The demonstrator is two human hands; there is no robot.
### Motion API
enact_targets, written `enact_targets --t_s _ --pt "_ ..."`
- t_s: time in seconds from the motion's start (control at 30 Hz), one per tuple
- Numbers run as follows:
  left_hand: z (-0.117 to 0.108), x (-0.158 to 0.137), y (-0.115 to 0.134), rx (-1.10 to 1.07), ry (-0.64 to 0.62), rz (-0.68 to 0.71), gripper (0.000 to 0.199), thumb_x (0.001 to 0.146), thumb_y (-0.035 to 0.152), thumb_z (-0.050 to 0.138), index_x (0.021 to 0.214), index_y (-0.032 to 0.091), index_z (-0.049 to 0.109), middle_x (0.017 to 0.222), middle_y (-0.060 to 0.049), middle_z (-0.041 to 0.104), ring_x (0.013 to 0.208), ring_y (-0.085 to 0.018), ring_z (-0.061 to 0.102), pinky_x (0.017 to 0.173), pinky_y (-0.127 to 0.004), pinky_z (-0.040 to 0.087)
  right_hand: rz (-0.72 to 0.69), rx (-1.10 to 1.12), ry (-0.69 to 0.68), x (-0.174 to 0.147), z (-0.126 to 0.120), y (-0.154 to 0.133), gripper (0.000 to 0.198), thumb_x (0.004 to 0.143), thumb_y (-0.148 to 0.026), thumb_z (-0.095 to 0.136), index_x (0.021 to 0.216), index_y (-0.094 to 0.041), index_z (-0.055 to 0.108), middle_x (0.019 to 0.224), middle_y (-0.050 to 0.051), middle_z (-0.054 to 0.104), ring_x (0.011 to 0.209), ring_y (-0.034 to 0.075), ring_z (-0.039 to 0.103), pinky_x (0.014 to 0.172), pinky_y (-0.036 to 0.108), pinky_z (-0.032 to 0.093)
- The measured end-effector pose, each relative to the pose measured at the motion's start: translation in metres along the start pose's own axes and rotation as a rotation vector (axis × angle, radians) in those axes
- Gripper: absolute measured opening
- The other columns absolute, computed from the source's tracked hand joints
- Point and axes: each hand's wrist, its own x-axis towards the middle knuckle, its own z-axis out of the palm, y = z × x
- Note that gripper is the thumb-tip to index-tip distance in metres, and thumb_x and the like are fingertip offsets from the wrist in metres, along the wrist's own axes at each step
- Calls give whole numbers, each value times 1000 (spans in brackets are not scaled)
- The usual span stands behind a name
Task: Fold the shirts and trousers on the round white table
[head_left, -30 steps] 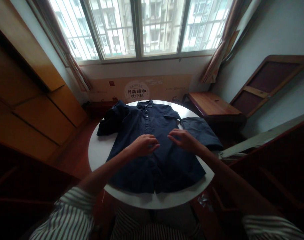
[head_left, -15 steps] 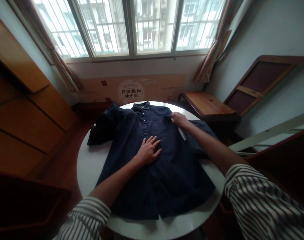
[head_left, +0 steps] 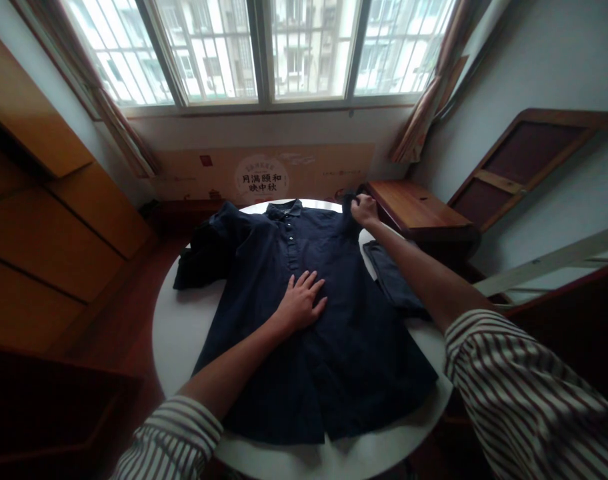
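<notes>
A dark navy button-up shirt point(head_left: 309, 360) lies spread front side up, its collar at the far side and its hem towards me. My left hand point(head_left: 301, 303) rests flat on the middle of the shirt front with the fingers spread. At the far right, my right hand point(head_left: 365, 211) is closed on the shirt's sleeve and holds it raised above the table. Beside my right forearm lies a folded dark grey garment point(head_left: 397, 280), partly hidden by the arm. Bunched dark cloth point(head_left: 207, 257) sits at the shirt's left shoulder side; where it joins the shirt is hard to make out.
The shirt lies on a round white table point(head_left: 177, 333). Behind it at the right stands a brown wooden stool or low cabinet point(head_left: 421, 207). A printed cardboard panel point(head_left: 329, 167) leans below the barred window. Wooden cabinets point(head_left: 39, 267) line the left side.
My right hand has moved away from me and slightly right, lifting the sleeve out from the shirt's side. My left hand stays flat on the front. The hem has shifted slightly right.
</notes>
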Motion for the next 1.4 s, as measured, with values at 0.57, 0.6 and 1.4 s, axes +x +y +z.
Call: enact_targets --t_s 0.57,0.6,1.4 --pt "0 -2 2 -5 -7 -3 55 99 49 38 146 21 45 158 -10 35 147 -29 28 119 -60 21 298 127 -332 19 57 5 36 85 -31 67 104 -1 66 87 16 69 71 19 65 62 27 53" --pt "0 -2 2 -8 -9 -3 56 99 49 38 147 21 45 158 -10 35 147 -30 27 119 -60 21 298 135 -340 21 60 3 36 84 -33 68 103 -2 66 85 14 69 70 18 65 62 27 52" --pt "-10 3 -1 -91 171 -70 28 87 12 47 102 20 68 109 -7 69 111 -22 58 104 -36 46 -270 -176 -562 -109 57 -41 66 100 -55 29 156 -20 28 163 16 21 149 35 19 116 58 18"
